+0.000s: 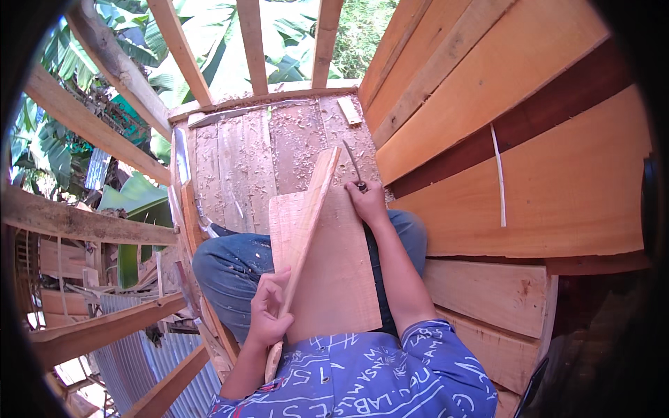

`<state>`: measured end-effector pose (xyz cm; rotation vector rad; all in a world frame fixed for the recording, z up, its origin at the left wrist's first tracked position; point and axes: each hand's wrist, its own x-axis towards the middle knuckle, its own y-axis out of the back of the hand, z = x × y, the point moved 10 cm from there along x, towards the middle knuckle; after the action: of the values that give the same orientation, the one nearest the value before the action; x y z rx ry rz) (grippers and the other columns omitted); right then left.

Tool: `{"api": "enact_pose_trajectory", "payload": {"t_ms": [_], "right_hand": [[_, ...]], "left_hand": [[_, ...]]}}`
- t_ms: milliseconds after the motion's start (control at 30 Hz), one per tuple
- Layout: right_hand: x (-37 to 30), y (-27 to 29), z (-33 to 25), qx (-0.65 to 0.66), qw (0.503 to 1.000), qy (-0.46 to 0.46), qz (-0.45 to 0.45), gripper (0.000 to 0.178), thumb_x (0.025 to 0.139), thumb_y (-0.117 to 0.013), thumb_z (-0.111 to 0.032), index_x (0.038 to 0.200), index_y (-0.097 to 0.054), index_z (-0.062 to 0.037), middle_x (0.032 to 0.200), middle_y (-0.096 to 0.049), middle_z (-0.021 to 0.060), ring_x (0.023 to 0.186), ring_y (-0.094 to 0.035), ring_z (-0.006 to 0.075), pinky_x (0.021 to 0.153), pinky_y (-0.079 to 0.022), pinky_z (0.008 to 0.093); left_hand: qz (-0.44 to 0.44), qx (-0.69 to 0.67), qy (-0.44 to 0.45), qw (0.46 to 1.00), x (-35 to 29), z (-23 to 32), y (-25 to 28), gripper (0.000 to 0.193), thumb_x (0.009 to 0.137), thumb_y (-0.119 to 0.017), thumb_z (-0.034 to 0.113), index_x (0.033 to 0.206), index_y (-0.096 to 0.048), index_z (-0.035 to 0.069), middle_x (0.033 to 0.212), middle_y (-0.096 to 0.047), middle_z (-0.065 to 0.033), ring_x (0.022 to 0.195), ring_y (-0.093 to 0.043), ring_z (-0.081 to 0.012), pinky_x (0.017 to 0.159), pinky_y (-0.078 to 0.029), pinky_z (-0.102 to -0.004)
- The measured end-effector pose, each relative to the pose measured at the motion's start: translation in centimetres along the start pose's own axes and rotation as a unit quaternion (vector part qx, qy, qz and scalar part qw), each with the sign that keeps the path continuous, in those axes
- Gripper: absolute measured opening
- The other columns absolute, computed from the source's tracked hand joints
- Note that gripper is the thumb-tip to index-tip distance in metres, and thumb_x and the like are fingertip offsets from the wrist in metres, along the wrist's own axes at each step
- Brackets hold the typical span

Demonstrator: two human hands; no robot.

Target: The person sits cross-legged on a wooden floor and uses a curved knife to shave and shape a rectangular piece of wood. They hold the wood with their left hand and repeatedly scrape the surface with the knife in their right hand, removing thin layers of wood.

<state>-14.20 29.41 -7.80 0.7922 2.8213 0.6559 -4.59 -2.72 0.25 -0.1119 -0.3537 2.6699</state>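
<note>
My left hand [269, 306] is closed round the lower part of a long, narrow wooden strip [312, 209]. The strip slants up and away to the right, its near end by my shirt. Beneath it, a wide flat wooden board [334, 272] lies across my lap. My right hand [367, 202], at the board's far right corner, is wrapped round the dark handle of a knife [353, 162]. Its slim, curved blade points away from me and stays apart from the strip.
Wood shavings litter the plank floor [244, 160], where a small wood offcut [348, 111] lies at the far edge. Wooden rails [90, 219] stand on the left. A plank wall [529, 181] rises at right, with a thin pale sliver [498, 174] against it.
</note>
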Motion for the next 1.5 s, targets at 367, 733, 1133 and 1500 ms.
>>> {"api": "enact_pose_trajectory", "payload": {"t_ms": [367, 733, 1133, 1500], "right_hand": [[-1.9, 0.5, -1.5, -0.022, 0.998, -0.005, -0.057, 0.022, 0.084, -0.071, -0.019, 0.086, -0.067, 0.0026, 0.063, -0.063, 0.0090, 0.059, -0.064, 0.0180, 0.057, -0.048, 0.0320], [-12.0, 1.9, -6.7, -0.026, 0.980, 0.055, -0.188, 0.045, 0.093, -0.063, -0.046, 0.086, -0.064, -0.0019, 0.071, -0.063, 0.0186, 0.069, -0.065, 0.0374, 0.061, -0.051, 0.0450], [-13.6, 2.8, -9.5, -0.130, 0.967, 0.163, -0.148, 0.048, 0.091, -0.065, -0.044, 0.066, -0.059, -0.0034, 0.061, -0.059, 0.0192, 0.059, -0.062, 0.0390, 0.054, -0.048, 0.0460], [-12.1, 1.6, -7.7, -0.161, 0.965, 0.166, -0.124, 0.056, 0.092, -0.056, -0.058, 0.072, -0.063, -0.0060, 0.062, -0.062, 0.0178, 0.060, -0.065, 0.0377, 0.054, -0.051, 0.0464]], "left_hand": [[0.049, 0.093, 0.030, 0.994, -0.1, 0.2, -2.0, 0.028, 0.058, -0.052, -0.005, 0.081, -0.040, 0.007, 0.122, -0.050, -0.0146, 0.138, -0.040, -0.0346, 0.114, -0.026, -0.0432], [0.041, 0.125, 0.039, 0.990, 0.4, -0.3, -2.6, 0.030, 0.057, -0.051, -0.008, 0.081, -0.038, 0.007, 0.122, -0.050, -0.0144, 0.140, -0.039, -0.0361, 0.115, -0.026, -0.0415], [0.016, 0.075, 0.045, 0.996, -2.5, -0.6, -3.0, 0.031, 0.059, -0.053, -0.008, 0.082, -0.039, 0.008, 0.122, -0.050, -0.0151, 0.141, -0.037, -0.0350, 0.111, -0.027, -0.0392], [0.035, 0.064, 0.019, 0.997, -3.5, -1.1, -2.1, 0.036, 0.064, -0.069, 0.006, 0.086, -0.041, 0.010, 0.127, -0.051, -0.0128, 0.130, -0.046, -0.0242, 0.107, -0.035, -0.0381]]}}
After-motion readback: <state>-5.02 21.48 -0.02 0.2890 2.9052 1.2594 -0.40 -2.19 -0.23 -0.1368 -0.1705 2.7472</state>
